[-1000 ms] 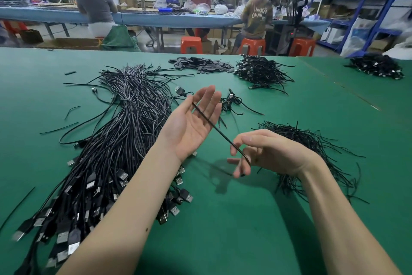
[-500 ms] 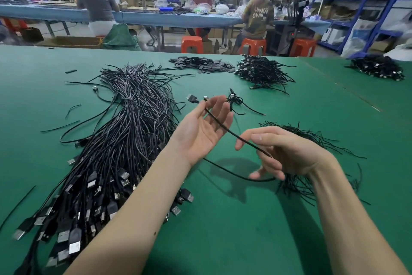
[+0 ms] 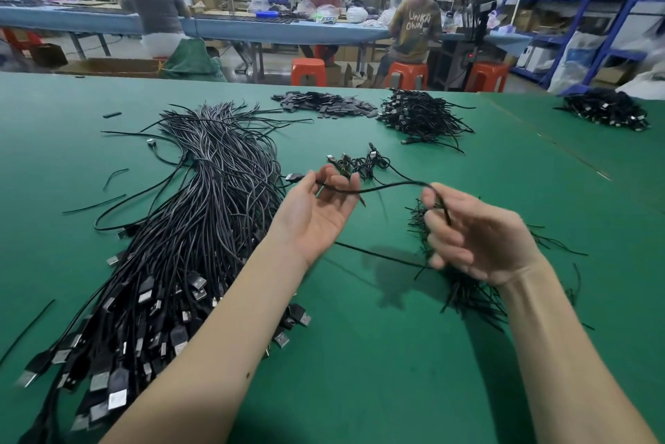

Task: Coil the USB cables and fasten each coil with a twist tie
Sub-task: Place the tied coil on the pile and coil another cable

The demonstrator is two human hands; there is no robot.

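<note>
Black cables (image 3: 187,235) lie in a long bundle just left of the left hand (image 3: 316,213), plugs fanned toward the person, on the green table (image 3: 360,353). The left hand is palm-up with fingers loosely straight; one cable (image 3: 388,186) runs across its fingers, and its plug (image 3: 294,177) pokes out past the thumb side. From there the cable arcs right to the right hand (image 3: 478,238), whose thumb and forefinger pinch it while the other fingers curl below; its tail drops under the hand and trails back left along the table. Beneath and beyond the right hand lies a heap of ties (image 3: 467,292). A few finished coils (image 3: 363,163) rest just past the left fingertips.

This looks like the start of coiling: the first loop is being laid across the left palm. Next, the right hand would need to bring the cable round the left fingers in even turns while the left thumb traps the plug end.
</note>
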